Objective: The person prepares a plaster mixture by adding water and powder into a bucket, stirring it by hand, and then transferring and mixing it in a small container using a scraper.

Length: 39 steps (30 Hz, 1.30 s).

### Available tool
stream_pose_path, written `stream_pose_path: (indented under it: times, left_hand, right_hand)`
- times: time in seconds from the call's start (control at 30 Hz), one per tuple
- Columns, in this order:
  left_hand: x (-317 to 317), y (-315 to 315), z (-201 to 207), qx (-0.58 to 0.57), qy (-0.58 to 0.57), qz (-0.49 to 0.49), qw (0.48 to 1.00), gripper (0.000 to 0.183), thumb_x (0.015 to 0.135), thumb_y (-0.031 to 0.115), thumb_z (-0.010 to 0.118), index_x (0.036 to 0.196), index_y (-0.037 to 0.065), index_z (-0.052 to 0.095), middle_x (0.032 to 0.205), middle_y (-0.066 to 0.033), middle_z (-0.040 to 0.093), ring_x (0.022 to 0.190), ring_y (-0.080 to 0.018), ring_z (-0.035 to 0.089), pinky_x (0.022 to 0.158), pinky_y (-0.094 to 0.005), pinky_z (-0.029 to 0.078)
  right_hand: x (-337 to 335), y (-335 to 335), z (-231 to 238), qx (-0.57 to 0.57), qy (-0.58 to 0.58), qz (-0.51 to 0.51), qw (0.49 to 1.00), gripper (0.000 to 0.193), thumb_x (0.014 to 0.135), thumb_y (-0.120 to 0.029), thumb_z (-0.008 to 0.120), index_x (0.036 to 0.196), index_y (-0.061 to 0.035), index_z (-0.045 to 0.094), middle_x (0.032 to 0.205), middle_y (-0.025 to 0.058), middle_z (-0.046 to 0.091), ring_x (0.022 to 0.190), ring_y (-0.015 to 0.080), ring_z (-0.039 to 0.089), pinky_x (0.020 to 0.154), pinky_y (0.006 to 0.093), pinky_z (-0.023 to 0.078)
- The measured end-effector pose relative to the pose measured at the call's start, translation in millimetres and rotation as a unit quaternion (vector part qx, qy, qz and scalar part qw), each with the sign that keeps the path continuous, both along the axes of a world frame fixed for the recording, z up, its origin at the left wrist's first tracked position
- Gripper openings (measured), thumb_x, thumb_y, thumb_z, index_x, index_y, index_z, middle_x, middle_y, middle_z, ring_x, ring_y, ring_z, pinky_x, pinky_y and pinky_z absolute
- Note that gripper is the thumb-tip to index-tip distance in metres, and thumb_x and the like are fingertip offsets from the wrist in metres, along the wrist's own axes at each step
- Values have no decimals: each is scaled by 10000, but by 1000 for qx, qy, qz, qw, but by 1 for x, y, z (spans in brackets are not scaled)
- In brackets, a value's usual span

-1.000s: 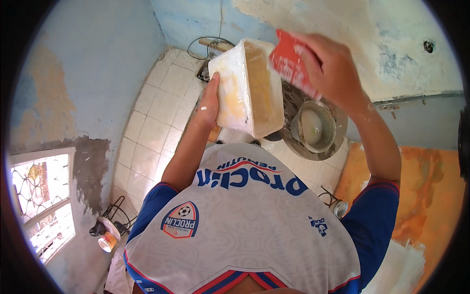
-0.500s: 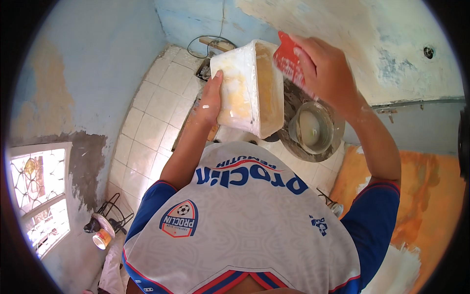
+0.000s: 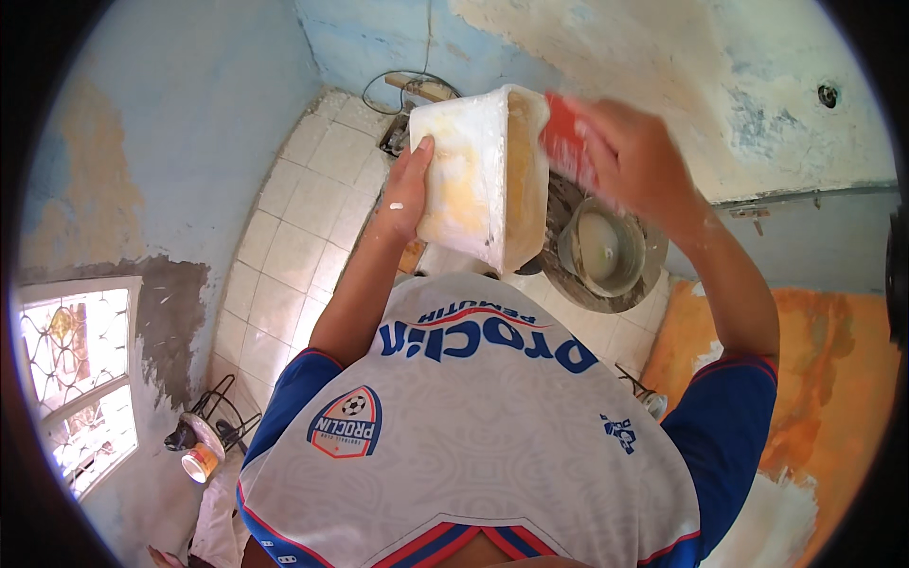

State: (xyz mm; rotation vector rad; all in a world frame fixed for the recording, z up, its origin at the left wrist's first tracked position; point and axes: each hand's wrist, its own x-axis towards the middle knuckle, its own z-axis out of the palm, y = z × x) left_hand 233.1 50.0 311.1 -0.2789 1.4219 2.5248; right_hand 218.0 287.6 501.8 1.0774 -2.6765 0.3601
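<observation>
My left hand [image 3: 404, 194] grips the side of a white rectangular plastic tub [image 3: 459, 180], its thumb lying on the outer wall. The tub is tipped so its opening faces right, and yellowish-white residue smears its walls. In my right hand [image 3: 644, 161] is a red plastic putty spreader [image 3: 568, 142], held beside the tub's open rim; motion blurs it slightly. The spreader's edge overlaps the rim in view, and I cannot tell whether they touch. Below and to the right stands a round grey bucket [image 3: 609, 248] with pale liquid in it.
The bucket stands on a dirty round surface [image 3: 636, 301]. White floor tiles [image 3: 294, 241] run along the left. A barred window [image 3: 80, 369], a black metal stand [image 3: 222, 417] and a cup [image 3: 199, 462] are at the lower left. Patchy walls [image 3: 653, 47] close in; a black cable [image 3: 379, 85] lies at the back.
My right hand and the spreader have moved slightly nearer to me along the tub's rim. The tub has turned a little, showing less of its opening.
</observation>
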Motion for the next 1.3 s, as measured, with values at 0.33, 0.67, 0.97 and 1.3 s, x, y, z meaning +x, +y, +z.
stream_pose_path:
  times: [0.33, 0.67, 0.97, 1.3]
  left_hand:
    - [1, 2, -8, 21, -5, -12, 1000, 598, 1054, 484, 408, 1370, -18, 488, 1207, -145, 659, 1030, -212, 691, 887, -358, 576]
    - [1, 1, -10, 52, 4, -8, 999, 545, 1058, 449, 420, 1351, -5, 493, 1195, -133, 656, 1015, -205, 694, 859, -356, 589]
    - [3, 0, -12, 68, 2, -9, 998, 612, 1066, 501, 354, 1429, 19, 457, 1283, -139, 641, 1115, -227, 668, 981, -369, 540]
    - [-1, 4, -12, 73, -15, -33, 997, 583, 1057, 481, 391, 1368, -4, 485, 1251, -146, 645, 1066, -229, 685, 926, -372, 566]
  right_hand:
    - [4, 8, -4, -42, -82, -2, 996, 249, 934, -79, 574, 1156, -18, 669, 965, 208, 704, 803, 405, 659, 727, 441, 548]
    - [15, 8, -15, -25, -92, 12, 995, 276, 926, -88, 568, 1174, -57, 685, 947, 203, 702, 789, 387, 672, 726, 436, 559]
    - [33, -1, -14, 22, -144, 16, 989, 260, 924, -39, 632, 1176, -14, 692, 926, 176, 718, 744, 315, 694, 677, 361, 553]
    - [-22, -7, -13, -97, 22, -20, 995, 244, 929, -72, 605, 1156, -39, 685, 985, 182, 709, 843, 392, 677, 722, 434, 554]
